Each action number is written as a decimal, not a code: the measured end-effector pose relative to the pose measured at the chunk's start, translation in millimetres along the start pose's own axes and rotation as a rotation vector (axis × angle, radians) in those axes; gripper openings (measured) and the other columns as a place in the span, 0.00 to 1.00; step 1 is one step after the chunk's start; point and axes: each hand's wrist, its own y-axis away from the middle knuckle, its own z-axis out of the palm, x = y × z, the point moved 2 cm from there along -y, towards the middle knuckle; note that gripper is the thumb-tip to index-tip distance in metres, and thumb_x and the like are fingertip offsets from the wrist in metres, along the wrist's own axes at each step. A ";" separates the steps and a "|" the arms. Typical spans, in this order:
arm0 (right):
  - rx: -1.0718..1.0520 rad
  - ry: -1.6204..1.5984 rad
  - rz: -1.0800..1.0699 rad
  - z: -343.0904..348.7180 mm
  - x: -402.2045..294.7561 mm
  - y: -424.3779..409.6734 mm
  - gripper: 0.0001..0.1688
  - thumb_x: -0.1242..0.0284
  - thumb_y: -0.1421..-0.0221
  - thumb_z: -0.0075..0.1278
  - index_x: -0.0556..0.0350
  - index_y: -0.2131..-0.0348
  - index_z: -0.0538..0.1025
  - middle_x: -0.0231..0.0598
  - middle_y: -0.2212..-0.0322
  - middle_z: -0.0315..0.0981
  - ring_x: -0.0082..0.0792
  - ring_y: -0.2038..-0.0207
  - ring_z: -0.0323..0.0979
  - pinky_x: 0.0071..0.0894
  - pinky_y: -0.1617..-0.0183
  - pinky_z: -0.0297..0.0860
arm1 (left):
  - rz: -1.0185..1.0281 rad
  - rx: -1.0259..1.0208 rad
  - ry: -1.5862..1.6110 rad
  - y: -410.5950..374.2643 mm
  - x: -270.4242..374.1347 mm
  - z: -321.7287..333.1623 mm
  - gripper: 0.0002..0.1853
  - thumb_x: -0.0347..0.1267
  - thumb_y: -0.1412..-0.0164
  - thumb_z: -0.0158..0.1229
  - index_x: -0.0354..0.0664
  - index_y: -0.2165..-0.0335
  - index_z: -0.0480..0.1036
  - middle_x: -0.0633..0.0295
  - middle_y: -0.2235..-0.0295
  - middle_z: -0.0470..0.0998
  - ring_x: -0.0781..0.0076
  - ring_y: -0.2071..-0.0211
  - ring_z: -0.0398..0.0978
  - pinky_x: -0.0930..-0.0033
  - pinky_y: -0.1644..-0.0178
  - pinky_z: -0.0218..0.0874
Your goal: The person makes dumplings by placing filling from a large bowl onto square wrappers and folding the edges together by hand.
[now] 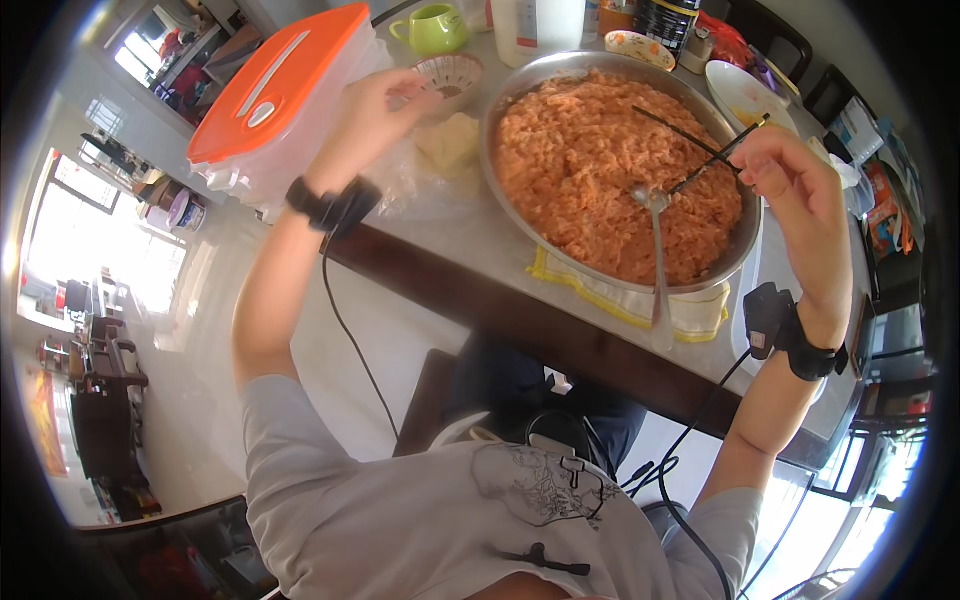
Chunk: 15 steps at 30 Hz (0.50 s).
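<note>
A wide steel bowl [491, 169] on the table holds orange-pink minced filling [592, 172]. My right hand [799, 187] is at the bowl's right rim, its fingers closed on dark chopsticks [705, 165] that cross over the filling. A metal spoon [658, 255] rests in the bowl, its handle hanging over the near rim. My left hand [382, 112], slightly blurred, is raised near a small ribbed dish [450, 75]; its thumb and fingers curve toward each other, and whether they pinch something is unclear. Below that dish lies a pale dough lump [448, 142] by clear plastic film [405, 180].
A clear container with an orange lid [281, 82] stands left. A green cup [437, 28], white tub [525, 30], flowered bowl [640, 49] and dark can [667, 22] line the back. A white bowl [742, 90] is right; a yellow-edged cloth [600, 289] lies under the steel bowl.
</note>
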 end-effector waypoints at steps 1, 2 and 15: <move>0.010 -0.003 -0.010 0.1 -0.3 0.1 0.09 0.73 0.46 0.44 0.64 0.70 0.70 0.31 0.73 0.69 0.18 0.67 0.64 0.15 0.60 0.59 | 0.065 0.047 -0.055 9.9 10.0 -7.6 0.22 0.40 0.54 0.58 0.31 0.65 0.70 0.53 0.67 0.74 0.66 0.68 0.73 0.69 0.67 0.63; 0.009 0.007 0.001 -0.5 -0.4 0.4 0.09 0.73 0.46 0.44 0.64 0.70 0.70 0.31 0.73 0.69 0.18 0.67 0.64 0.15 0.60 0.59 | 0.052 0.018 -0.109 20.4 19.3 -11.8 0.22 0.40 0.53 0.58 0.31 0.65 0.70 0.51 0.66 0.73 0.63 0.66 0.72 0.69 0.65 0.63; -0.017 0.005 0.021 2.1 0.5 -0.6 0.09 0.73 0.46 0.44 0.64 0.70 0.69 0.31 0.72 0.69 0.18 0.66 0.64 0.16 0.59 0.59 | 0.002 -0.290 -0.084 62.8 0.7 2.8 0.25 0.30 0.45 0.46 0.34 0.49 0.54 0.47 0.62 0.69 0.56 0.62 0.69 0.67 0.57 0.58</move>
